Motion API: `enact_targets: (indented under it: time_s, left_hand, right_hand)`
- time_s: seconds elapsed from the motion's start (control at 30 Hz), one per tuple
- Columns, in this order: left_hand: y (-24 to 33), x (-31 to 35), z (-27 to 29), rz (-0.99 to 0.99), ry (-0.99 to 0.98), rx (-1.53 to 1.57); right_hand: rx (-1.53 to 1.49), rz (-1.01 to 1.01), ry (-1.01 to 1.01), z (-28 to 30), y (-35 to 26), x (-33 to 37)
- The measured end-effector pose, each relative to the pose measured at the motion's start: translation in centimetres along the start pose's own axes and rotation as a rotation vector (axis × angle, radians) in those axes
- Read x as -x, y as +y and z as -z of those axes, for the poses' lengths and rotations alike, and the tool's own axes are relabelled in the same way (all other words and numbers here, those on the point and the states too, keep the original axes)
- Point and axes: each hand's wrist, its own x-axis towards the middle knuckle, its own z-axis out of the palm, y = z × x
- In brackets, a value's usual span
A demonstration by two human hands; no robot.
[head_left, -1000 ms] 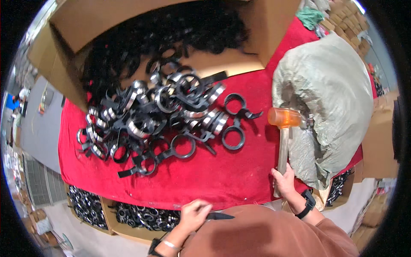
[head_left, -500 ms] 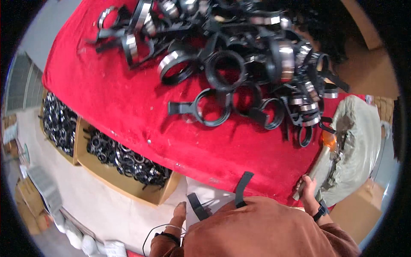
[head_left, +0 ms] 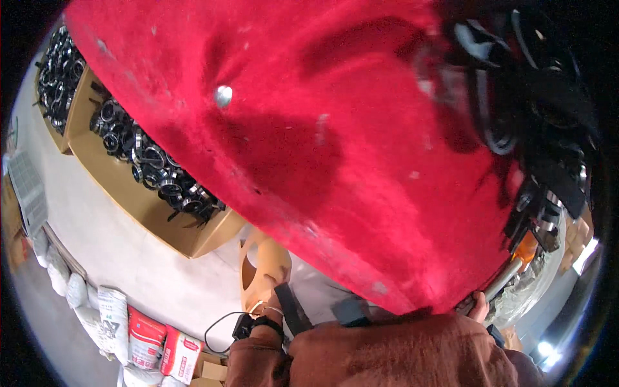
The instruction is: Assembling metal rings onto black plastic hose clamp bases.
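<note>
My left hand (head_left: pixel 278 278) is low beside the table, at a tan, curved stool-like piece (head_left: pixel 255 274) with an opening in it. It seems to grip the piece's edge, though the fingers blend into it. At the near right corner of the red-covered table (head_left: pixel 361 213), my right hand (head_left: pixel 478 308) is closed at the end of a pale bar-like edge (head_left: pixel 501 282), next to a grey plastic sheet (head_left: pixel 530 293). Black ring clamps with shiny metal bands (head_left: pixel 548 213) are heaped at the table's right, blurred and dark.
Left of the table stands a cardboard box (head_left: pixel 187 244) filled with similar ring parts (head_left: pixel 151 158), with another such heap (head_left: pixel 61 84) behind it. Farther off on the floor are white sacks (head_left: pixel 111 316) and red-and-white sacks (head_left: pixel 147 337). A silvery round spot (head_left: pixel 223 96) shows on the red cloth.
The view has swung, so the ring heap now lies at the far right. The tan piece has come into view at my left hand. My right hand stays by the table corner.
</note>
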Motion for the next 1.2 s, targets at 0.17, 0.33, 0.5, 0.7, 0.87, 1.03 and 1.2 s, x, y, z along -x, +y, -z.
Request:
enact_targets:
  time_s: [0.17,0.33,0.5,0.7,0.87,1.03,1.2]
  left_hand:
    - [6.3,-3.1,11.6,0.273,-0.050,-0.099]
    - [-0.2,-2.6,9.8,0.179,-0.084,-0.089]
    - [-1.4,-3.5,9.3,0.131,-0.112,-0.100]
    - [-2.5,-4.2,9.5,0.097,-0.132,-0.128]
    - [-3.5,-5.6,9.8,0.036,-0.138,-0.175]
    - [-5.2,-9.3,9.6,-0.082,-0.143,-0.280]
    - [-10.4,-13.8,10.3,-0.259,-0.113,-0.410]
  right_hand:
    - [-0.044,0.006,0.136,0.5,0.5,0.1]
    - [-0.007,0.053,0.076,0.5,1.5,-0.7]
    - [-0.025,0.066,-0.068,3.5,2.5,-1.2]
    - [0.217,0.045,-0.093,5.5,3.4,-2.9]
    - [0.033,-0.029,-0.056,5.4,4.6,-2.6]
    - [-0.204,0.014,0.001,3.3,4.3,-0.9]
    - [-0.024,0.007,-0.029,3.3,4.0,-1.7]
